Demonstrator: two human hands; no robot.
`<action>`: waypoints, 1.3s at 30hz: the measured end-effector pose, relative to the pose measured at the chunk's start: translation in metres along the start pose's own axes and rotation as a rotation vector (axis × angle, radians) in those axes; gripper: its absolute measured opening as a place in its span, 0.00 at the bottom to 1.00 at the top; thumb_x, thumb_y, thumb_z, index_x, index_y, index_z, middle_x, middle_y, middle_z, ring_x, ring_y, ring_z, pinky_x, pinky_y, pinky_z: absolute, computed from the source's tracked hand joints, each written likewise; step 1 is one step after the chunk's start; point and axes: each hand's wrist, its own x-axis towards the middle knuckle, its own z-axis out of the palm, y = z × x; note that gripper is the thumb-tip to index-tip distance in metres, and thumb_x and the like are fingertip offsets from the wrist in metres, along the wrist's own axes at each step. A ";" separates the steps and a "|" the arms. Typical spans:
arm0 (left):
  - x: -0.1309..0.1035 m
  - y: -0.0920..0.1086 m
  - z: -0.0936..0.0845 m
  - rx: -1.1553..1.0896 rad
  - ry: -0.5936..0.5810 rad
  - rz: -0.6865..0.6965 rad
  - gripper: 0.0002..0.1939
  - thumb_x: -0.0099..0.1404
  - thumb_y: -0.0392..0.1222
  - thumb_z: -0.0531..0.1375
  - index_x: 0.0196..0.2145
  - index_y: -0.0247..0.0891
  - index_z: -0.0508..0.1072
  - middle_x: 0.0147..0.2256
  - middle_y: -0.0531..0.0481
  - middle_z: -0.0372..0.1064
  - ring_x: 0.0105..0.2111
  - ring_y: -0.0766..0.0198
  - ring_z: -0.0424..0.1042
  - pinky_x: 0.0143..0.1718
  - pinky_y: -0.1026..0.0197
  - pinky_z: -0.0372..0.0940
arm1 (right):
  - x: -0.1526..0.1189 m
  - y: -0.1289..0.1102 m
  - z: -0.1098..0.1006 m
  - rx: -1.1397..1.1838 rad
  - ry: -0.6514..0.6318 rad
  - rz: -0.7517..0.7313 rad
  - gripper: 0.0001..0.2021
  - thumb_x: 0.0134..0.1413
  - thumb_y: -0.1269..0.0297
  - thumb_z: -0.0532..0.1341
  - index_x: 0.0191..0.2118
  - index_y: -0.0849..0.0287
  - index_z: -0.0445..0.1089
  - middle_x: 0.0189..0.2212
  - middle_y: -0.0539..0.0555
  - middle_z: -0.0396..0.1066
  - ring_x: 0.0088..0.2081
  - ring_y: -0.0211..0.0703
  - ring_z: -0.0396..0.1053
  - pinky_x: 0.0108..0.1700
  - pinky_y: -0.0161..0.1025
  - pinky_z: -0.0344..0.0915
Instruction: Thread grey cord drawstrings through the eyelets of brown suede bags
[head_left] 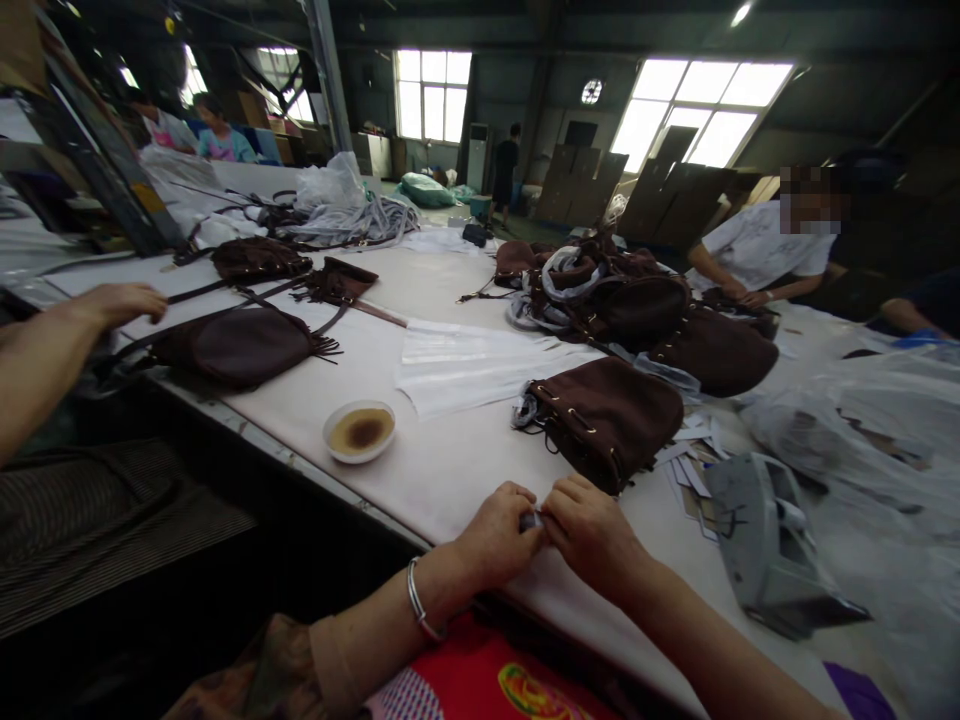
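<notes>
My left hand point(499, 535), with a silver bangle on its wrist, is closed at the near edge of the table. Right beside it, my right hand point(589, 530) is closed too, its fingertips meeting those of the left. Between them shows a small grey piece point(531, 520), mostly covered by the fingers; its kind is not clear. Just beyond my right hand lies a dark brown drawstring bag point(619, 410) with metal eyelets and a plastic-wrapped part at its left end.
A white bowl point(360, 432) of brownish stuff stands left. White sheets point(472, 365) lie mid-table. Brown bags point(622, 300) are piled beyond; another bag point(240, 345) lies near a neighbour's hand point(124, 303). At right are a grey tape dispenser point(772, 540) and clear plastic point(900, 430). A co-worker point(765, 245) stands opposite.
</notes>
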 end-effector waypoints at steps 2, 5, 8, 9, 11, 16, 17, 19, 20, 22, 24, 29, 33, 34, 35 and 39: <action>0.000 0.002 -0.004 0.004 -0.031 -0.013 0.05 0.57 0.39 0.62 0.29 0.36 0.77 0.42 0.44 0.73 0.43 0.57 0.71 0.50 0.58 0.66 | -0.004 -0.003 0.002 -0.064 0.061 -0.097 0.11 0.60 0.73 0.57 0.25 0.60 0.67 0.25 0.54 0.65 0.30 0.43 0.58 0.34 0.41 0.56; 0.000 0.004 -0.006 -0.001 -0.026 -0.064 0.05 0.57 0.40 0.62 0.28 0.36 0.77 0.43 0.44 0.74 0.45 0.56 0.71 0.51 0.59 0.64 | -0.008 -0.003 0.000 -0.030 0.056 -0.151 0.11 0.62 0.74 0.55 0.27 0.60 0.67 0.26 0.54 0.66 0.30 0.43 0.58 0.34 0.40 0.56; 0.000 0.006 -0.004 -0.014 -0.012 -0.117 0.06 0.57 0.41 0.63 0.30 0.37 0.78 0.45 0.45 0.73 0.46 0.55 0.71 0.51 0.58 0.64 | -0.010 -0.002 -0.004 0.010 0.039 -0.159 0.11 0.63 0.74 0.54 0.30 0.61 0.69 0.28 0.55 0.67 0.31 0.43 0.59 0.35 0.40 0.58; 0.000 0.007 -0.003 -0.020 -0.013 -0.117 0.06 0.57 0.41 0.63 0.29 0.36 0.78 0.45 0.44 0.73 0.46 0.55 0.71 0.51 0.57 0.64 | -0.011 -0.002 -0.005 0.020 0.043 -0.147 0.11 0.63 0.74 0.53 0.30 0.61 0.69 0.28 0.55 0.67 0.31 0.43 0.59 0.35 0.40 0.58; 0.000 0.008 -0.001 -0.029 -0.017 -0.088 0.06 0.57 0.40 0.63 0.29 0.36 0.78 0.45 0.43 0.73 0.46 0.55 0.71 0.51 0.57 0.64 | -0.012 -0.002 -0.006 0.066 0.059 -0.081 0.11 0.64 0.73 0.54 0.31 0.61 0.70 0.28 0.55 0.68 0.32 0.43 0.60 0.36 0.40 0.59; -0.005 0.008 0.001 -0.023 -0.014 0.023 0.06 0.57 0.37 0.63 0.31 0.33 0.79 0.45 0.39 0.70 0.48 0.55 0.70 0.53 0.57 0.65 | -0.009 0.000 -0.009 0.344 -0.090 0.193 0.06 0.56 0.73 0.59 0.34 0.57 0.74 0.29 0.51 0.71 0.34 0.40 0.67 0.37 0.36 0.61; -0.006 0.008 0.001 -0.015 -0.015 0.045 0.06 0.58 0.37 0.63 0.32 0.33 0.79 0.45 0.38 0.70 0.48 0.55 0.69 0.53 0.57 0.65 | -0.007 0.001 -0.011 0.389 -0.152 0.232 0.07 0.54 0.73 0.60 0.33 0.57 0.75 0.28 0.50 0.71 0.33 0.39 0.67 0.35 0.35 0.60; -0.009 0.007 0.003 0.001 -0.018 0.085 0.08 0.58 0.36 0.62 0.35 0.31 0.78 0.47 0.37 0.68 0.50 0.54 0.69 0.55 0.56 0.64 | -0.004 0.002 -0.015 0.428 -0.258 0.277 0.07 0.53 0.73 0.60 0.29 0.57 0.74 0.26 0.49 0.71 0.30 0.38 0.67 0.33 0.34 0.59; -0.010 0.007 0.005 0.007 -0.018 0.097 0.08 0.58 0.36 0.62 0.35 0.31 0.78 0.47 0.36 0.68 0.50 0.54 0.68 0.56 0.56 0.63 | -0.002 0.003 -0.017 0.425 -0.293 0.282 0.07 0.53 0.73 0.60 0.28 0.58 0.74 0.26 0.48 0.71 0.29 0.37 0.67 0.32 0.33 0.58; -0.011 0.006 0.007 0.009 -0.020 0.110 0.08 0.59 0.36 0.62 0.36 0.30 0.78 0.48 0.35 0.67 0.51 0.53 0.68 0.57 0.55 0.63 | 0.000 0.003 -0.018 0.408 -0.340 0.264 0.09 0.53 0.73 0.59 0.25 0.59 0.72 0.24 0.48 0.70 0.28 0.36 0.66 0.31 0.33 0.56; -0.012 0.007 0.007 0.019 -0.024 0.115 0.09 0.60 0.37 0.61 0.36 0.29 0.77 0.49 0.34 0.66 0.51 0.53 0.67 0.57 0.55 0.63 | -0.001 0.002 -0.018 0.388 -0.343 0.222 0.10 0.53 0.74 0.59 0.23 0.59 0.70 0.24 0.48 0.69 0.27 0.35 0.65 0.30 0.33 0.55; -0.009 0.006 -0.001 0.119 -0.121 0.130 0.08 0.57 0.35 0.61 0.36 0.32 0.77 0.46 0.37 0.69 0.54 0.52 0.65 0.57 0.56 0.62 | -0.012 -0.002 -0.008 0.185 -0.154 0.050 0.08 0.55 0.75 0.57 0.27 0.61 0.68 0.26 0.52 0.68 0.30 0.39 0.64 0.33 0.35 0.56; -0.006 0.004 -0.008 0.149 -0.223 0.140 0.06 0.55 0.36 0.62 0.33 0.37 0.77 0.41 0.44 0.72 0.45 0.56 0.69 0.50 0.60 0.66 | -0.020 -0.004 0.002 -0.022 -0.041 -0.087 0.09 0.58 0.72 0.57 0.27 0.61 0.68 0.26 0.54 0.67 0.30 0.42 0.62 0.32 0.39 0.54; -0.005 0.004 -0.008 0.151 -0.231 0.141 0.06 0.56 0.37 0.62 0.33 0.37 0.77 0.41 0.45 0.72 0.43 0.58 0.70 0.49 0.61 0.66 | -0.022 -0.005 0.004 -0.054 -0.022 -0.113 0.08 0.58 0.72 0.57 0.28 0.61 0.68 0.26 0.54 0.67 0.29 0.42 0.62 0.32 0.39 0.53; -0.005 0.005 -0.008 0.152 -0.236 0.145 0.05 0.56 0.37 0.62 0.32 0.37 0.76 0.40 0.45 0.72 0.42 0.58 0.70 0.48 0.61 0.66 | -0.023 -0.005 0.004 -0.077 -0.004 -0.130 0.08 0.59 0.72 0.57 0.28 0.60 0.68 0.26 0.53 0.67 0.29 0.42 0.61 0.32 0.40 0.53; -0.004 0.009 -0.005 0.121 -0.204 0.167 0.04 0.58 0.39 0.61 0.27 0.37 0.75 0.38 0.45 0.73 0.40 0.59 0.71 0.47 0.61 0.65 | -0.026 -0.011 -0.002 -0.081 0.030 -0.091 0.10 0.60 0.73 0.56 0.28 0.60 0.68 0.25 0.53 0.66 0.29 0.42 0.61 0.32 0.40 0.54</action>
